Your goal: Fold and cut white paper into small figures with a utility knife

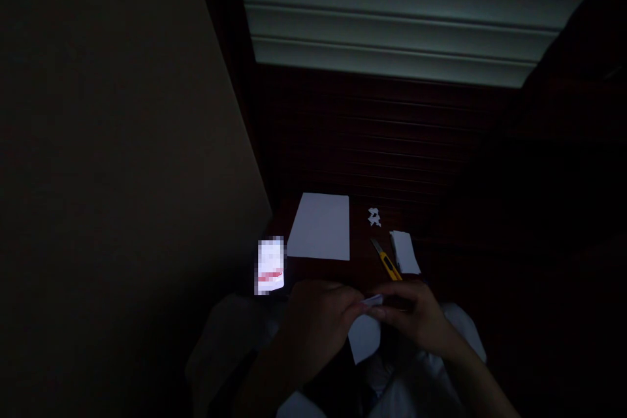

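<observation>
Between my two hands is a small folded piece of paper (373, 300), pale in the dim light. My left hand (326, 307) pinches its left end, and the fingers of my right hand (411, 310) are closed on its right end. Just below the fingers hangs a larger white paper sheet (365, 338); whether it is joined to the folded piece I cannot tell. A yellow box cutter (386, 261) lies on the table just beyond my right hand, its blade end pointing away from me.
A white sheet (321, 227) lies flat on the dark table. Small paper scraps (374, 217) and a stack of cut paper (405, 252) are at the right. A lit, pixelated screen (270, 266) glows at the left. A wall (147, 111) rises on the left, slatted blinds (392, 19) ahead.
</observation>
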`<state>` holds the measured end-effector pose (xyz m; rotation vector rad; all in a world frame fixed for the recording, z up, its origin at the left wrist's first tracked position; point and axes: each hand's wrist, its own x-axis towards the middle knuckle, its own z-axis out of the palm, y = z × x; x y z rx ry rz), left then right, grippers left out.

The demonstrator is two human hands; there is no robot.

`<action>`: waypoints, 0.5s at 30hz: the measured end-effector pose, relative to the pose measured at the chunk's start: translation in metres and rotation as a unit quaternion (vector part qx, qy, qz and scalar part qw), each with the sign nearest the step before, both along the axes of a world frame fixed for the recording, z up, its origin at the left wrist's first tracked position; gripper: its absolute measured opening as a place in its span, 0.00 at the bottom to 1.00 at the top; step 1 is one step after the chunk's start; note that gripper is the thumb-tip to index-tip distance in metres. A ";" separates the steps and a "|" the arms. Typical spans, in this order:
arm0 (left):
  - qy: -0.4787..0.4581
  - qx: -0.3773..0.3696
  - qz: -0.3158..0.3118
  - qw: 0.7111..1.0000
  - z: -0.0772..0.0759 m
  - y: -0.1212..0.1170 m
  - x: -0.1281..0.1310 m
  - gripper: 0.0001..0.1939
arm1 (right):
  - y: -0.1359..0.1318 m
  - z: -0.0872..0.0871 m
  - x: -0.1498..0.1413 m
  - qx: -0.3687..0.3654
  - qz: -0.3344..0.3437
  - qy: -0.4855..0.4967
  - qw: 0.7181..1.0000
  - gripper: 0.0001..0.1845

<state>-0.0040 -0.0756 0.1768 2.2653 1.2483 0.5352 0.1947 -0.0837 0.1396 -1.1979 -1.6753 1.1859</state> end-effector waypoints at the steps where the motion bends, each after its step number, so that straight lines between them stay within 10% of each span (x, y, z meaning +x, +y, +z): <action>1: -0.002 0.004 -0.001 1.000 -0.001 0.000 0.000 0.11 | -0.001 0.004 0.000 0.013 0.001 0.007 1.000 0.10; 15: 0.007 0.034 -0.024 0.999 -0.003 -0.002 0.000 0.12 | -0.001 0.017 -0.004 0.081 -0.001 0.007 0.997 0.05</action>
